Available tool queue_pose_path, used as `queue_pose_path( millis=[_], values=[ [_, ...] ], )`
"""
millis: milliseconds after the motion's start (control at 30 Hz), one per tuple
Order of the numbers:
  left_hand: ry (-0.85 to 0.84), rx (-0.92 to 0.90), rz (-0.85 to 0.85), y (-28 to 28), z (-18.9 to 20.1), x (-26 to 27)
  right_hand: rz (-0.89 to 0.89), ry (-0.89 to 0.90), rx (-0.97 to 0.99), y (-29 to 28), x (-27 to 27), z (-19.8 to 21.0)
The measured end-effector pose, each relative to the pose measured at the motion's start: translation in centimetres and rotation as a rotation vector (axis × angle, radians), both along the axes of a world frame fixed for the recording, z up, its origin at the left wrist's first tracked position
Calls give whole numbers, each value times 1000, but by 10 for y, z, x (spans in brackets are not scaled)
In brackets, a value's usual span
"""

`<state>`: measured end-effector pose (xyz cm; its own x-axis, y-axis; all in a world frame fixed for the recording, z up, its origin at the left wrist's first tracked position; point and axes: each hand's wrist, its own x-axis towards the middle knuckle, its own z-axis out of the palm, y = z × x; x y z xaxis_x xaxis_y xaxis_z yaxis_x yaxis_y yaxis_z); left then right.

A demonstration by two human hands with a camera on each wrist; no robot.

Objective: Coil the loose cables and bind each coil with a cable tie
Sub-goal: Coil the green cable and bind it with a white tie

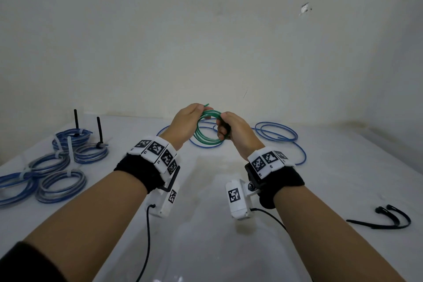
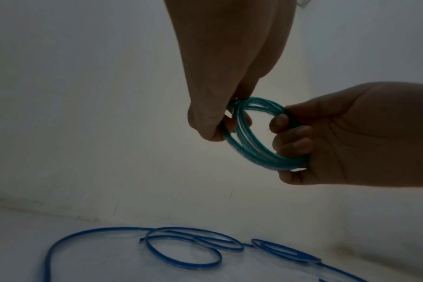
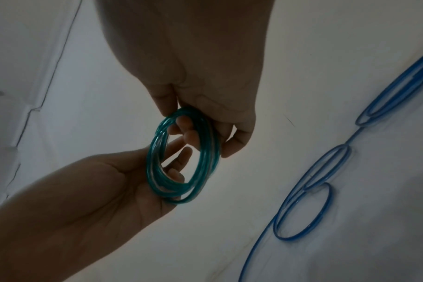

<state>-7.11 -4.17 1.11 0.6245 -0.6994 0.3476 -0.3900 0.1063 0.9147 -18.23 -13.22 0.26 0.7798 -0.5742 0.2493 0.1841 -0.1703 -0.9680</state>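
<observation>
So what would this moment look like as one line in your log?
step: coiling | left hand: grips green plastic cable coil | right hand: grips same coil | tie: not yet on

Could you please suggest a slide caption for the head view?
Both hands hold a green cable coil above the table, loose blue cable behind, tied coils at left.

Head view bright and soft; both wrist views dim, backlit, edge-warped.

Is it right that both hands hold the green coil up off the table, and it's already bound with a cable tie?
Not bound. The green coil has no tie on it: the right wrist view shows bare loops. Left hand and right hand do hold it up off the table.
</observation>
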Motion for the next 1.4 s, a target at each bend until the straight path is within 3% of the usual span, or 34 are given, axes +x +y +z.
queue_pose_path(
  millis=[200,500,600,733,867,1000,1100,1267,1400],
  values=[
    [-78,124,-123,1,-10,0,-67,57,-161,-8,-1,-3],
    [-378,284,-217,-10,-10,-20,-83,-8,-358,-16,-17,-7],
    [-386,291,-235,-19,-5,-35,-157,-54,-273,-25,-27,-8],
    [-254,309,-351,-34,-6,-49,-239,-86,-142,-41,-49,-9],
    [-430,416,-392,-57,-5,-72,-321,-99,-72,-54,-80,-13],
    [-488,311,-316,-84,-4,-108,-411,-155,8,-68,-116,-12],
    [-334,261,-379,-101,-6,-136,-444,-143,-3,-82,-144,-13],
    [381,319,-681,-122,-4,-182,-527,-144,53,-100,-193,-18],
    [463,362,-762,-139,-10,-206,-534,-101,29,-109,-224,-17]
  ],
)
